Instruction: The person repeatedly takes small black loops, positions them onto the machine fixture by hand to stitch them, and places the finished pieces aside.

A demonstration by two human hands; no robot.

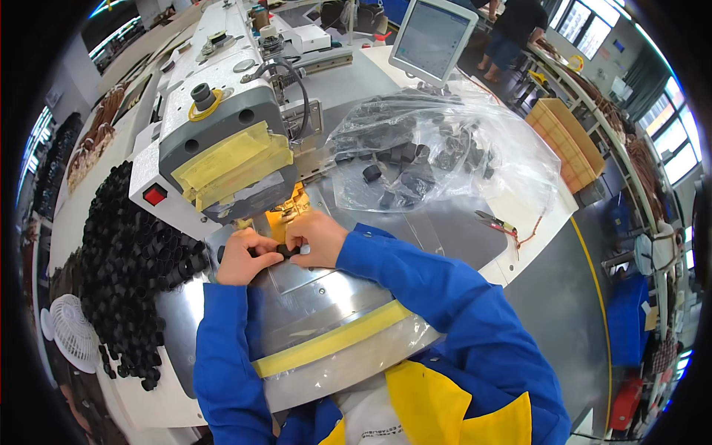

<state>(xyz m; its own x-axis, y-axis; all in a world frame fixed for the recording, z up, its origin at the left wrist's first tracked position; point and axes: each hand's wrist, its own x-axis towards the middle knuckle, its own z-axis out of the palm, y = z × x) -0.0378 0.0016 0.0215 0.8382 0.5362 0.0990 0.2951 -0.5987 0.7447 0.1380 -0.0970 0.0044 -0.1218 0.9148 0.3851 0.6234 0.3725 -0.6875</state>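
Observation:
Both hands meet under the head of an industrial sewing machine (pixel 222 141). My left hand (pixel 241 257) and my right hand (pixel 317 236) pinch a small black strap loop (pixel 285 251) between them, holding it on the metal plate (pixel 319 297) just below the lit needle area. Both sleeves are blue. The loop is mostly hidden by my fingers.
A heap of black loops (pixel 133 267) lies left of the plate. A clear plastic bag (pixel 437 148) with more black pieces sits to the right, a screen (pixel 434 37) behind it. Small clippers (pixel 495 222) lie at the right edge. A white fan (pixel 70 334) stands lower left. A person stands far back.

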